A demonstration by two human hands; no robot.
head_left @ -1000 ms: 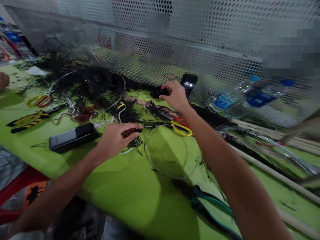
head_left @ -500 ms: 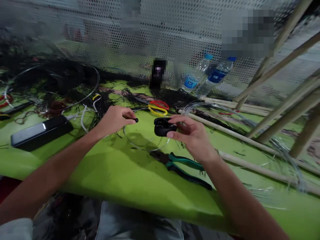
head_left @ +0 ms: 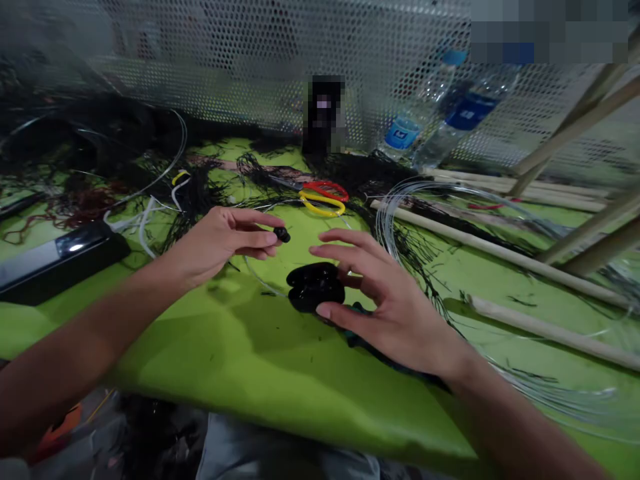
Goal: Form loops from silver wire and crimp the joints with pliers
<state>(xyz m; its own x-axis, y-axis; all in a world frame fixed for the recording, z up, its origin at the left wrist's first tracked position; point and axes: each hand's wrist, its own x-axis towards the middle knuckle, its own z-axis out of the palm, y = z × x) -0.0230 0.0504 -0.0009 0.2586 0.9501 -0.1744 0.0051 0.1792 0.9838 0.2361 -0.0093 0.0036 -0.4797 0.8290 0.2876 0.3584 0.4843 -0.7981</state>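
A small black earbud (head_left: 282,234) is pinched between the thumb and fingertips of my left hand (head_left: 225,237). Below and to the right of it sits an open black earbud case (head_left: 313,288), lid raised, its inside too dark to make out. Around the case's right side is my right hand (head_left: 385,293), fingers spread apart. Its thumb tip overlaps the lower edge of the case, while the index and middle fingers stretch out above it. Green-handled pliers (head_left: 357,323) lie mostly hidden under my right hand and the case.
Scissors with red and yellow handles (head_left: 324,200) lie beyond my hands. Coiled clear line (head_left: 395,217) and wooden poles (head_left: 480,247) occupy the right. A black box-shaped device (head_left: 65,260) is at left. Water bottles (head_left: 465,120) and a phone (head_left: 324,117) stand by the perforated panel.
The case is lower in view, and my right hand's fingers have loosened from their grip and spread. My left hand, still pinching the earbud, has come closer to it. The view has shifted.
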